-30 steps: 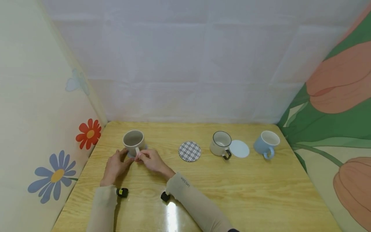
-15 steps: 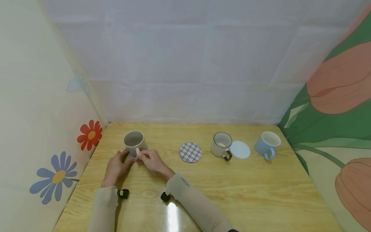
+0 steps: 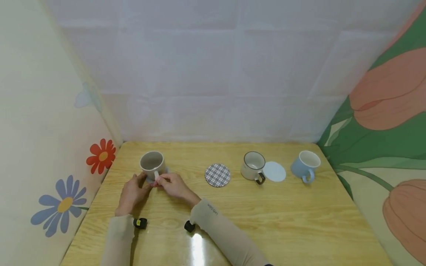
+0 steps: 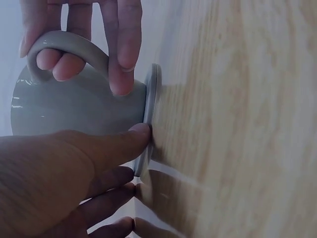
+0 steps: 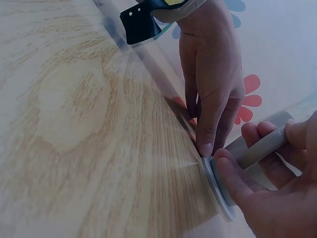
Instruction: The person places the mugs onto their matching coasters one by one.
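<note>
At the left of the table a grey mug (image 3: 148, 173) stands upright on a round grey coaster (image 4: 152, 94). My right hand (image 3: 174, 186) grips the mug's handle (image 4: 74, 42), with fingers passed through the loop, as the left wrist view shows. Two of its other fingertips reach down the mug's side near the base. My left hand (image 3: 132, 194) is at the near left side of the coaster, thumb and index finger pinching its edge. Its other fingertips meet the tabletop beside it.
To the right lie a checked round coaster (image 3: 217, 175) and a white round coaster (image 3: 275, 171). A cream mug (image 3: 251, 170) with dark rim and handle stands just left of the white one. Farther right is a light blue mug (image 3: 300, 168). Cloth walls close off the table's back and sides.
</note>
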`<control>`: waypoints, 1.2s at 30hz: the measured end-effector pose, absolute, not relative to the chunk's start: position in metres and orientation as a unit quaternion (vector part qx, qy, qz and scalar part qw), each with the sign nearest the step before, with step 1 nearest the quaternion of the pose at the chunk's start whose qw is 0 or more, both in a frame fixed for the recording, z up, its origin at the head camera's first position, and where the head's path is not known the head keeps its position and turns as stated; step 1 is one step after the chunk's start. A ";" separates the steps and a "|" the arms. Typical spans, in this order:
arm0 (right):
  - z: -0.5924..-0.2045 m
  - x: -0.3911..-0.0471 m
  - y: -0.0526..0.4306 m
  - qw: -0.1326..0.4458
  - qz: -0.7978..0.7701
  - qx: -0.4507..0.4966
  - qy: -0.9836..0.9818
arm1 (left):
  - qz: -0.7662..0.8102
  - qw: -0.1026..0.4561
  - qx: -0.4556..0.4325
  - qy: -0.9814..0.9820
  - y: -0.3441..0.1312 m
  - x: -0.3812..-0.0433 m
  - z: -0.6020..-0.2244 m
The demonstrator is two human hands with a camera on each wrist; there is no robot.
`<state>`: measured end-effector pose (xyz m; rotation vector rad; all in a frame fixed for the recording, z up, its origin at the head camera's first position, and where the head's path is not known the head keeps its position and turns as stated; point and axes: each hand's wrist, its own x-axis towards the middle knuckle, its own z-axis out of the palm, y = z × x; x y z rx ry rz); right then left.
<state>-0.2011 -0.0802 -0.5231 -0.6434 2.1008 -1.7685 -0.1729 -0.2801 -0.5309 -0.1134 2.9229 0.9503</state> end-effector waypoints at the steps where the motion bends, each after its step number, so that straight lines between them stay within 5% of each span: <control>1: -0.523 -0.201 -0.080 0.159 -0.613 -0.226 0.740 | 0.309 0.032 -0.035 0.950 -0.280 -0.173 -0.530; 22: -0.522 -0.203 -0.075 0.119 -0.560 -0.230 0.787 | 0.314 -0.047 0.005 0.948 -0.280 -0.171 -0.536; 36: -0.511 -0.193 -0.072 0.110 -0.547 -0.215 0.801 | 0.328 -0.008 -0.013 0.945 -0.285 -0.162 -0.532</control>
